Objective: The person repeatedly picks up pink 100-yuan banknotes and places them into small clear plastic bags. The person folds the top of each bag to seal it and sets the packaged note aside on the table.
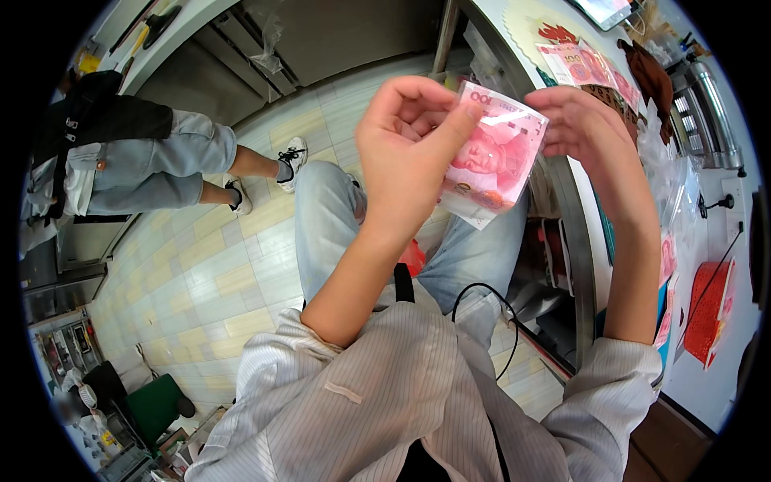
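Note:
My left hand (409,141) pinches a pink banknote (497,153) between thumb and curled fingers, in front of my chest and above my knees. The note is creased across its lower part and has a glossy look, as if clear film covers it. At its right edge is my right hand (587,123), fingers bent and partly behind the note; its thumb is hidden, so I cannot see whether it grips. More pink banknotes (581,63) lie on the white counter to my right, partly over a round cream mat (524,33) with a red pattern.
A tablet (608,9), a steel container (702,114), clear plastic bags (677,187) and a red basket (708,313) are on the right. A black cable (515,319) loops beside my lap. Another person in denim shorts (153,150) stands at left on the tiled floor (229,265).

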Available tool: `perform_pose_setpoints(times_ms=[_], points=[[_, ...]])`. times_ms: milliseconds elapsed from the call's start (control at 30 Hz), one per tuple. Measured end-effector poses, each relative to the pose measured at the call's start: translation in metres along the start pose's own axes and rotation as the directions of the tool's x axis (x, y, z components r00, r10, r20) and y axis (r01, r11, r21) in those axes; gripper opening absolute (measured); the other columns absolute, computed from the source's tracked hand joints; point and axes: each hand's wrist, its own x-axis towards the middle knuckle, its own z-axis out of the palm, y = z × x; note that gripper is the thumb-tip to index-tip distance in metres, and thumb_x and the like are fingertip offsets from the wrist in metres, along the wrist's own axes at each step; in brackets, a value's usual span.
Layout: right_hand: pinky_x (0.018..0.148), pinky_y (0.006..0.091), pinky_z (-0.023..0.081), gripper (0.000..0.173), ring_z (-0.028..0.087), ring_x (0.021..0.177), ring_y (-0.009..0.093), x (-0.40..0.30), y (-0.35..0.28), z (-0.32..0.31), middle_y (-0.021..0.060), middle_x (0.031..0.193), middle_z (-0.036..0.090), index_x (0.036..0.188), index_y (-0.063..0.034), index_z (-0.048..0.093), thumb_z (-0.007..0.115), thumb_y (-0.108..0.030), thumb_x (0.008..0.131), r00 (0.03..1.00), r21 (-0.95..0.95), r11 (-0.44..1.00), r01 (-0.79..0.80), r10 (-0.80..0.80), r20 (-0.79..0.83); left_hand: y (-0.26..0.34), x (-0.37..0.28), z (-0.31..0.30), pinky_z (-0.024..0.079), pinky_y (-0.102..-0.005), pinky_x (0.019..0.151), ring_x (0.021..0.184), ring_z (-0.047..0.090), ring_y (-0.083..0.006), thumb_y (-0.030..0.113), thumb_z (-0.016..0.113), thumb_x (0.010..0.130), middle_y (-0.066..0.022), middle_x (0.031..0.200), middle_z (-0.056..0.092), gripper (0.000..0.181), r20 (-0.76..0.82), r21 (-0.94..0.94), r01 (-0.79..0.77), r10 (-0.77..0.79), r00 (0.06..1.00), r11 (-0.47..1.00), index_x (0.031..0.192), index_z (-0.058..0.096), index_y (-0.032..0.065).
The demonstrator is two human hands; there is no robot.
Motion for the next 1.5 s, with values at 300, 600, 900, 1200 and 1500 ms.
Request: perform_pose_setpoints(times_ms=[300,600,900,1200,1500], points=[[0.061,0.0199,0.039,0.02,0.048,0.069,0.002,-0.003,0.008,0.009,-0.0046,0.073,0.057,0.08,0.0007,0.063,0.061,-0.017,0.09,0.995,-0.087,0.991,0.099,-0.097,0.025,-0.005,-0.003,0.015,0.049,-0.0207,0.068,0.079,0.06,-0.0085,0.008,0.063,0.089,-0.0056,0.09,0.064,0.016,0.228,0.048,0.117,-0.125,0.966,0.992,0.102,0.06,-0.0005],[0.061,0.0204,0.042,0.017,0.053,0.067,0.004,0.001,0.009,0.003,-0.0012,0.073,0.06,0.082,0.0022,0.062,0.063,-0.014,0.086,0.995,-0.191,0.978,0.084,-0.071,0.072,-0.015,0.017,0.006,0.046,-0.0205,0.063,0.07,0.057,-0.0047,0.02,0.06,0.093,-0.0003,0.078,0.065,0.023,0.18,0.324,0.131,-0.197,0.964,0.937,0.092,0.067,-0.0013],[0.066,0.0212,0.043,0.019,0.052,0.075,0.005,0.008,0.012,-0.019,-0.0022,0.082,0.06,0.092,-0.0001,0.063,0.061,-0.019,0.09,0.978,-0.248,0.968,0.026,0.027,0.208,-0.022,0.025,0.007,0.044,-0.0211,0.057,0.065,0.055,-0.0045,0.018,0.062,0.091,-0.0012,0.073,0.064,0.02,0.286,0.417,0.058,-0.192,0.939,0.907,0.087,0.066,-0.0019],[0.056,0.0342,0.042,0.028,0.051,0.057,0.019,0.004,0.015,-0.012,0.0116,0.063,0.056,0.077,0.002,0.063,0.064,-0.026,0.083,0.978,-0.524,0.837,0.157,-0.059,0.199,-0.031,0.019,0.009,0.04,-0.0198,0.06,0.068,0.05,-0.0031,0.015,0.062,0.091,0.0036,0.076,0.059,0.014,0.384,0.48,0.063,-0.274,0.881,0.875,0.089,0.064,0.001],[0.056,0.0292,0.041,0.014,0.049,0.059,0.012,0.008,0.03,-0.01,0.0056,0.062,0.055,0.078,0.0011,0.062,0.069,-0.011,0.08,0.974,-0.479,0.871,0.111,0.002,0.228,-0.026,0.023,-0.03,0.047,-0.0215,0.065,0.072,0.057,-0.006,0.003,0.064,0.087,-0.0012,0.081,0.065,0.012,0.319,0.515,0.125,-0.324,0.891,0.848,0.097,0.066,-0.0029]])
